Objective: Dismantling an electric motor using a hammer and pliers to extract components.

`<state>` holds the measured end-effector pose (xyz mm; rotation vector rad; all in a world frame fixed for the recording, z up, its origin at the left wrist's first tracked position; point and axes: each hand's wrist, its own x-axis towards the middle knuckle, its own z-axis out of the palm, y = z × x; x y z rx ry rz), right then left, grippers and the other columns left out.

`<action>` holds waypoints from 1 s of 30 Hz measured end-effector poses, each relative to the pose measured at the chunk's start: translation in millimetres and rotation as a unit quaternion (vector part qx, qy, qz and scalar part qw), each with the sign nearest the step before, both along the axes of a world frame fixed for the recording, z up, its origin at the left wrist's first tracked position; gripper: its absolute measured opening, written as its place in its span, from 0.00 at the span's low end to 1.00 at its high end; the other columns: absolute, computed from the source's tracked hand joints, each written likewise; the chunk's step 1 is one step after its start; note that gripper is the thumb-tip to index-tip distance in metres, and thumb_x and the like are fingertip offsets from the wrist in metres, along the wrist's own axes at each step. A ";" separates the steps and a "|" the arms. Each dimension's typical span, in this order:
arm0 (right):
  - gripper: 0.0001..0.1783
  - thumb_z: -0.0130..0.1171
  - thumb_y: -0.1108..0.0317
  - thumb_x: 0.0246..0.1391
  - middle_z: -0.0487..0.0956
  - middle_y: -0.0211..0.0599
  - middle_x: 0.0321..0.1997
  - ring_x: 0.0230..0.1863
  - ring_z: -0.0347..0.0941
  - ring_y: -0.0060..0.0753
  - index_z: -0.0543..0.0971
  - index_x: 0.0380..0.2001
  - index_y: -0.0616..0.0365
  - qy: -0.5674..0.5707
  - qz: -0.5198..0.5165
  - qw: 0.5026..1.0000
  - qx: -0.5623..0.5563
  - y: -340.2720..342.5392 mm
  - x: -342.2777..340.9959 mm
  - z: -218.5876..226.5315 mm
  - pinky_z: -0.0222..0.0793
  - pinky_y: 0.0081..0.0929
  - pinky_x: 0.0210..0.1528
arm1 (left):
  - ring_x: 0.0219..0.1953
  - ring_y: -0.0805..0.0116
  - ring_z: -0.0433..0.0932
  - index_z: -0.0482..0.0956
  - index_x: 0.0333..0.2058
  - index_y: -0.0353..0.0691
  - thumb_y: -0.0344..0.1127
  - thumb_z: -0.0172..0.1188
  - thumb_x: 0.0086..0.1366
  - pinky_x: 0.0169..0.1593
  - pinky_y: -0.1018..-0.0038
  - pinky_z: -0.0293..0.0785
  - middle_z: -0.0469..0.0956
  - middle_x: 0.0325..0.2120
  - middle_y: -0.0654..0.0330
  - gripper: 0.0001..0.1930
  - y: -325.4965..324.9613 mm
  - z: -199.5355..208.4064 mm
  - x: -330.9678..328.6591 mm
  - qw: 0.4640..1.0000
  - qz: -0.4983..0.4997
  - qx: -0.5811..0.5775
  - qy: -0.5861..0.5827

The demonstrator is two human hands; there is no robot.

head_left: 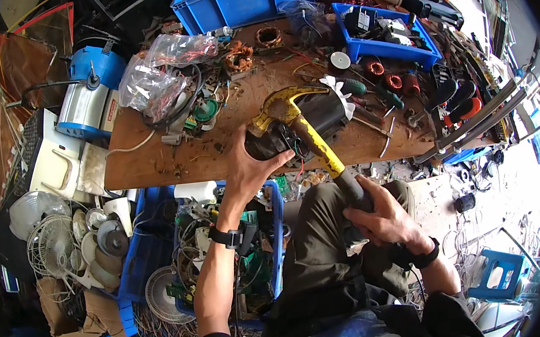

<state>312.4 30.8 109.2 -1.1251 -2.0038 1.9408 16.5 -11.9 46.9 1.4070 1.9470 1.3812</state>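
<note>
My right hand [385, 214] is wrapped round the grey grip of a worn yellow claw hammer [318, 146]. The hammer's head lies over a black cylindrical motor-like part [325, 113] at the bench's near edge. At that part's right end sits a white toothed wheel [341, 98]. My left hand [243, 170] grips the black part at its left end, thumb along the near side, where thin wires show. The hammer head partly hides the black part, so I cannot tell whether they touch.
The wooden bench [149, 162] carries copper coils [240, 56], plastic bags [150, 82], a blue bin of black parts [396, 51] and several hand tools at right. A blue crate [244, 1] stands behind. Below left, another blue crate [280, 234] holds circuit boards and wires.
</note>
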 end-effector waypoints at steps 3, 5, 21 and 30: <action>0.37 0.65 0.69 0.62 0.71 0.26 0.20 0.15 0.65 0.18 0.58 0.69 0.66 0.038 -0.034 0.997 -0.050 -3.5 5.6 -5.3 0.59 0.21 0.16 | 0.55 0.54 0.77 0.69 0.59 0.31 0.49 0.83 0.48 0.59 0.59 0.74 0.76 0.53 0.46 0.46 1.9 1.5 5.3 0.998 -0.018 0.025 -0.046; 0.36 0.66 0.68 0.62 0.72 0.25 0.23 0.19 0.67 0.16 0.61 0.67 0.67 0.055 -0.082 0.993 -0.070 -4.2 11.2 -7.6 0.61 0.20 0.18 | 0.56 0.53 0.77 0.69 0.60 0.31 0.49 0.83 0.48 0.60 0.59 0.74 0.76 0.53 0.45 0.47 -0.5 4.3 7.3 0.999 -0.016 0.034 -0.023; 0.32 0.70 0.66 0.57 0.74 0.32 0.25 0.21 0.70 0.21 0.68 0.58 0.70 0.108 -0.136 0.982 -0.075 25.0 47.3 -98.1 0.66 0.24 0.21 | 0.44 0.43 0.86 0.70 0.61 0.26 0.60 0.81 0.46 0.48 0.58 0.83 0.84 0.42 0.37 0.53 0.4 42.3 -5.8 0.953 -0.021 -0.120 0.278; 0.33 0.69 0.57 0.60 0.75 0.35 0.25 0.21 0.70 0.21 0.69 0.57 0.71 0.087 -0.122 0.976 -0.156 34.4 41.0 -92.5 0.64 0.24 0.20 | 0.47 0.45 0.86 0.67 0.64 0.29 0.56 0.83 0.45 0.49 0.59 0.83 0.84 0.45 0.39 0.54 -1.8 41.9 -3.7 0.961 -0.018 -0.133 0.240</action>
